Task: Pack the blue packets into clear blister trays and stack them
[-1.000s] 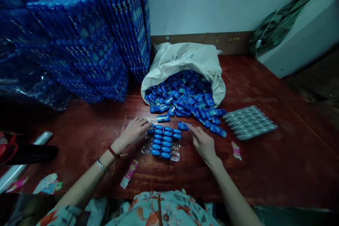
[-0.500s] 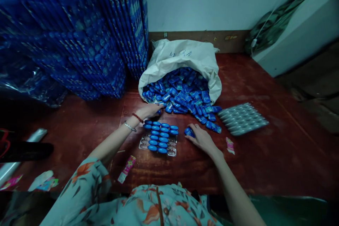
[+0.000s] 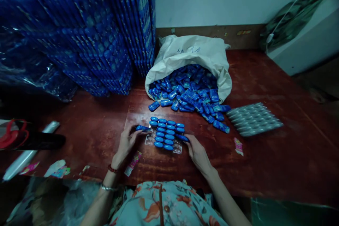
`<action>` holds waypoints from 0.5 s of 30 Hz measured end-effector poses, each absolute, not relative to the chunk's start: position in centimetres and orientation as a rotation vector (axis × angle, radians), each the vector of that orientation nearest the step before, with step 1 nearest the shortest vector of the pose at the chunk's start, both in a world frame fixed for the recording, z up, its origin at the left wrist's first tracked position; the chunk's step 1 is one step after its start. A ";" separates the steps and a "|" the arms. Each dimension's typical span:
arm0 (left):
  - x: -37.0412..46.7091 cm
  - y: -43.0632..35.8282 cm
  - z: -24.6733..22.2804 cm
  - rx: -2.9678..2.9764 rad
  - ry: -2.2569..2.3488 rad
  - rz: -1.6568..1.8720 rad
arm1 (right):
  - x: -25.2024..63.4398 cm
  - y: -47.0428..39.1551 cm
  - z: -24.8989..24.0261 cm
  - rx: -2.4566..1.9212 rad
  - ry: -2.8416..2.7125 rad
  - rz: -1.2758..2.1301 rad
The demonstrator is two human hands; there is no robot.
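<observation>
A clear plastic blister tray (image 3: 177, 148) lies in front of me, with rows of shiny blue oval pieces (image 3: 164, 135) over its middle and several clear hollows showing at both sides. At its left side my left hand (image 3: 129, 140) pinches a small blue wrapped packet (image 3: 143, 128) by one end. My right hand (image 3: 195, 148) grips another blue packet (image 3: 182, 137) over the tray's right side, its inner end close to the oval pieces. Beyond the tray, blue packets (image 3: 190, 95) spill from the mouth of a white sack (image 3: 193, 47).
Tall stacks of blue packs (image 3: 87, 35) stand at the back left. On the right lies a pile of clear blister trays (image 3: 255, 119). Pink wrappers (image 3: 133, 163) and a dark bottle with a red lid (image 3: 39, 142) rest on the reddish table (image 3: 265, 169).
My left hand has come back from the packet pile to the tray's left side with a packet. My right hand has brought its packet left to the tray. The view has shifted slightly.
</observation>
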State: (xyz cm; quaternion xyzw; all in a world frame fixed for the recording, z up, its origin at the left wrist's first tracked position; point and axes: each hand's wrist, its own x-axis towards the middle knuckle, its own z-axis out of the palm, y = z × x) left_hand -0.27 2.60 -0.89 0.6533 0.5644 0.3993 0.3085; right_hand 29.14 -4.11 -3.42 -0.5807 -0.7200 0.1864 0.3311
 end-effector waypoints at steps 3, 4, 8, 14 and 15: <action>0.9 2.4 -1.7 1.822 1.385 1.058 | 30.0 -3.4 -2.6 -1.497 -2.132 0.241; 1.2 2.6 -1.8 1.913 1.325 1.052 | 30.2 -3.1 -2.1 -1.523 -2.225 0.156; 1.9 4.0 -1.3 2.362 1.150 0.914 | 29.5 -2.2 0.6 -1.626 -2.594 -0.010; 2.2 4.8 1.2 2.636 1.036 0.483 | 26.2 -0.4 3.6 -1.790 -2.902 0.080; 2.2 4.8 1.6 2.651 1.015 0.429 | 25.9 -0.1 3.7 -1.798 -2.912 0.077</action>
